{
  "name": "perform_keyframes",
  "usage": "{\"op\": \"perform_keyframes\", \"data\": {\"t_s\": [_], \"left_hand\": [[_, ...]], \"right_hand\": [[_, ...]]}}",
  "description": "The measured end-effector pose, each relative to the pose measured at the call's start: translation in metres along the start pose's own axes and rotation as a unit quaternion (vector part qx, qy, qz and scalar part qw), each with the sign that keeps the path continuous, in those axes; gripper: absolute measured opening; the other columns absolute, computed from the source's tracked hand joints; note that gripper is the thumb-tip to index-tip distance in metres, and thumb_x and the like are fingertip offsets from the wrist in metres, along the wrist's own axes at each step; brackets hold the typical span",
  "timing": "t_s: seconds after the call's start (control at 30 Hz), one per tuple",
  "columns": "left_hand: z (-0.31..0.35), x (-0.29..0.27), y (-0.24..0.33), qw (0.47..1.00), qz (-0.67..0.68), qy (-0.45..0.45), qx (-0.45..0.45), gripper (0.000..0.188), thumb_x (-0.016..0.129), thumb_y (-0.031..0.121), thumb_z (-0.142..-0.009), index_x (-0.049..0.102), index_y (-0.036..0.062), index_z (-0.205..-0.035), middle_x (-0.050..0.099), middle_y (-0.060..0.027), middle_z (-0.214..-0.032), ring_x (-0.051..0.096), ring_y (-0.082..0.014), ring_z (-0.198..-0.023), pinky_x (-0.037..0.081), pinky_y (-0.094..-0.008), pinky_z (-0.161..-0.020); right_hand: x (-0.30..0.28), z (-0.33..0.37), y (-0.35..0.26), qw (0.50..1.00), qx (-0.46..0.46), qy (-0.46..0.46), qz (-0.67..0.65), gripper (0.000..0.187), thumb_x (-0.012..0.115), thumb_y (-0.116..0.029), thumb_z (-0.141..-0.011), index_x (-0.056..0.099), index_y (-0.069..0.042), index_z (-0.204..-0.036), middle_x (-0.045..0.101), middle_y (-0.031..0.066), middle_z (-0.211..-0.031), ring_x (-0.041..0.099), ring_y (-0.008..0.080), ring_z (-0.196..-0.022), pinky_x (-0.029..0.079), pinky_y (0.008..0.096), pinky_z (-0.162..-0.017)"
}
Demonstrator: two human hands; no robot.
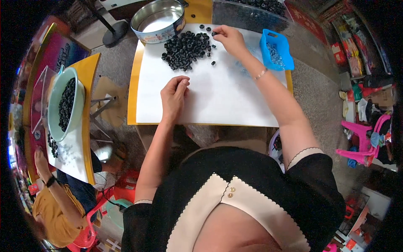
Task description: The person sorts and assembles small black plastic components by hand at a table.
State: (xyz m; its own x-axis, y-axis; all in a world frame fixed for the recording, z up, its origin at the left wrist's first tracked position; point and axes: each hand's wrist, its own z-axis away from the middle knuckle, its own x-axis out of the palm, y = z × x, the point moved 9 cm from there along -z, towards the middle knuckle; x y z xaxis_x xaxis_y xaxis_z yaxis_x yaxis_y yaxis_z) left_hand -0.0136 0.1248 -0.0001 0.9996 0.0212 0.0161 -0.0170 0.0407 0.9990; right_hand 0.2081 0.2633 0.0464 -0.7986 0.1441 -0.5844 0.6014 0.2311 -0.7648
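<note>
A pile of small black ring-like parts [183, 52] lies on the white sheet [222, 96] that covers my table. At the pile's far right edge, my right hand [231, 40] pinches one small black part [214, 33] between thumb and fingertips. My left hand [173, 95] is closed just below the pile, its fingers curled together. Whatever it may hold is hidden. A few loose black parts lie between the pile and my right hand, and a single one [213, 63] sits apart on the sheet.
A round tin [156, 37] stands behind the pile at the far left. To the right is a blue plastic basket [283, 59] holding small bluish pieces. At the back stands a clear bin [235, 12] of black parts. Left, another person [63, 206] works beside a pale green basin [78, 110].
</note>
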Motion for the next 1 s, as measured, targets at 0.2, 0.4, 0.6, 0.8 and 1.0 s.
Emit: {"op": "perform_keyframes", "data": {"t_s": [0.2, 0.4, 0.6, 0.8, 1.0], "left_hand": [[-0.006, 0.012, 0.013, 0.992, 0.12, -0.03, -0.012, 0.019, 0.057, 0.014, -0.088, 0.062, -0.001, -0.099, 0.062, -0.0053, -0.083, 0.054, -0.0093, -0.067, 0.045, -0.0219, -0.06], [0.012, 0.048, 0.035, 0.954, 0.264, -0.135, -0.049, 0.022, 0.06, 0.007, -0.085, 0.059, -0.0039, -0.104, 0.062, -0.0094, -0.088, 0.057, -0.0141, -0.073, 0.048, -0.0259, -0.068], [0.026, 0.049, 0.018, 0.909, 0.368, -0.172, -0.095, 0.022, 0.057, 0.008, -0.087, 0.059, -0.0034, -0.106, 0.062, -0.01, -0.089, 0.056, -0.0145, -0.074, 0.048, -0.0261, -0.067], [0.031, 0.032, -0.001, 0.918, 0.355, -0.133, -0.118, 0.025, 0.057, 0.009, -0.088, 0.057, -0.0027, -0.11, 0.06, -0.0103, -0.092, 0.056, -0.0133, -0.077, 0.048, -0.0248, -0.067], [0.024, 0.022, -0.023, 0.933, 0.324, -0.096, -0.124, 0.025, 0.057, 0.007, -0.087, 0.056, -0.0038, -0.11, 0.059, -0.0085, -0.088, 0.055, -0.0145, -0.075, 0.047, -0.0253, -0.067]], "right_hand": [[-0.014, 0.098, -0.081, 0.986, -0.031, -0.021, -0.165, 0.023, 0.061, -0.003, -0.077, 0.065, -0.006, -0.1, 0.061, 0.004, -0.09, 0.056, 0.0128, -0.081, 0.045, 0.0237, -0.074], [-0.01, 0.144, -0.129, 0.986, -0.145, 0.02, -0.074, 0.022, 0.06, -0.002, -0.073, 0.064, -0.006, -0.094, 0.057, 0.0086, -0.088, 0.054, 0.0247, -0.085, 0.046, 0.0322, -0.074], [-0.015, 0.162, -0.111, 0.985, -0.05, 0.007, -0.164, 0.019, 0.061, -0.001, -0.078, 0.064, -0.003, -0.096, 0.058, 0.0051, -0.09, 0.054, 0.012, -0.077, 0.045, 0.0241, -0.071], [-0.059, 0.173, -0.052, 0.995, -0.004, 0.099, -0.017, 0.012, 0.061, -0.005, -0.08, 0.064, -0.002, -0.091, 0.059, 0.0041, -0.084, 0.054, 0.0099, -0.074, 0.044, 0.0225, -0.068], [-0.056, 0.156, -0.031, 0.982, -0.06, 0.105, 0.144, 0.011, 0.062, -0.011, -0.077, 0.065, -0.004, -0.085, 0.059, 0.0082, -0.08, 0.055, 0.0214, -0.075, 0.045, 0.0313, -0.069]]}}
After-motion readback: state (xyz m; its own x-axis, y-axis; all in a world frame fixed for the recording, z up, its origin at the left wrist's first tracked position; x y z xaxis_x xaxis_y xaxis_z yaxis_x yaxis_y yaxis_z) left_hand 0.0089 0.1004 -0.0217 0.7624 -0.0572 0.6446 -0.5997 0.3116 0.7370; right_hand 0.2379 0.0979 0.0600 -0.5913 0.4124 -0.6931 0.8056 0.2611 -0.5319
